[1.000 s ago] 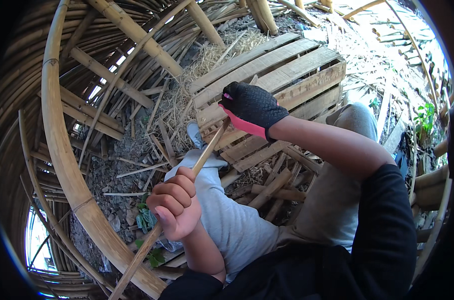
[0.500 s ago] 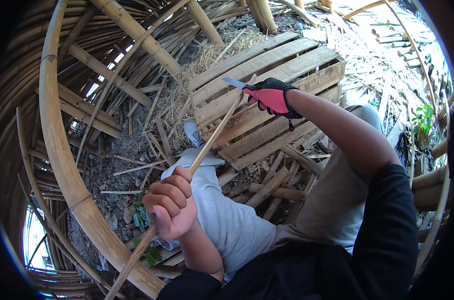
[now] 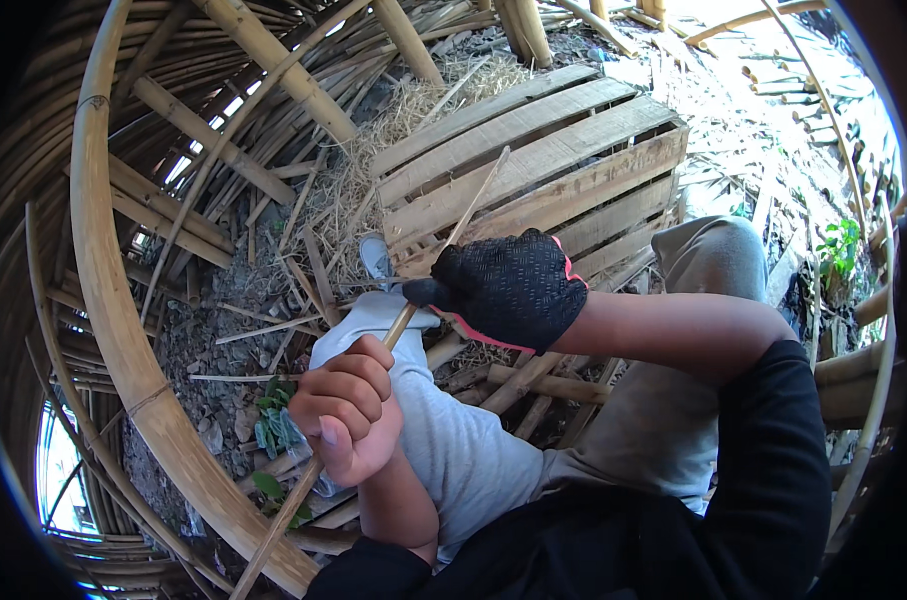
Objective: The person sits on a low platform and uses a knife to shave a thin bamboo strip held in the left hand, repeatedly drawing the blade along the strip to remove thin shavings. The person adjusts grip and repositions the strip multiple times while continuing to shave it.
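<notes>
Far left: thick curved bamboo pole [image 3: 115, 310], with the strip's lower end slanting across in front of it down low.

Bare left hand [image 3: 343, 410]: fingers wrapped tight around the strip. Solid anchor imo. Keep that wrist locked so the strip can't roll, and keep those bare knuckles out of the blade's line.

Knife [image 3: 373, 283]: pretty sure that's the blade, just a thin sliver seen edge-on left of the gloved thumb. I'd go shallow and light, along the grain, strokes heading away from the bare fist.

Strip [image 3: 400, 324]: runs from the bottom edge, up through the left fist, past the gloved thumb, tip poking up over the pallet. Long, skinny, pale tan, nearly straight, narrowing at the far tip. Surface finish is too small to judge.

Gloved right hand [image 3: 513, 290]: black and pink glove, fingers curled around what looks like the knife, handle hidden. Thumb's right by the strip.

Pallet [image 3: 583, 140]: weathered slats, beyond the glove.
</notes>
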Motion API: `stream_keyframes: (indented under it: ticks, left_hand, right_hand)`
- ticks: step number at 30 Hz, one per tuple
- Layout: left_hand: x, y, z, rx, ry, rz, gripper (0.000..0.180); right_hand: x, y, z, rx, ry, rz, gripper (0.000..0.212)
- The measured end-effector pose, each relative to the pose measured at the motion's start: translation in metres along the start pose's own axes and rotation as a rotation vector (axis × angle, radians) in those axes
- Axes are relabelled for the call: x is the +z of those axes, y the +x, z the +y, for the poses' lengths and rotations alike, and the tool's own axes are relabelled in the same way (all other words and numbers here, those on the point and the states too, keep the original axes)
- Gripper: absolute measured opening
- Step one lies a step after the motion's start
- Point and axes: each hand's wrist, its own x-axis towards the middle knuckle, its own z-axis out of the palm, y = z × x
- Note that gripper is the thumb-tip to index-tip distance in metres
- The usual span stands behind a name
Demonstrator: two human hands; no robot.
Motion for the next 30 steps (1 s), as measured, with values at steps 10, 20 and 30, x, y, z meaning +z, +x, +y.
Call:
stream_keyframes:
  ticks: [10,20,30]
  left_hand:
    - [0.011,-0.002,0.002,0.043,-0.040,-0.026,0.057]
    - [0.006,-0.012,0.004,0.012,-0.025,0.077,0.056]
    - [0.001,-0.008,-0.003,0.012,-0.012,0.016,0.058]
  right_hand:
    - [0.002,0.002,0.022,-0.067,-0.091,0.001,0.030]
    - [0.024,0.016,0.055,-0.270,-0.133,0.084,0.030]
    - [0.027,0.037,0.078,-0.179,-0.326,-0.027,0.030]
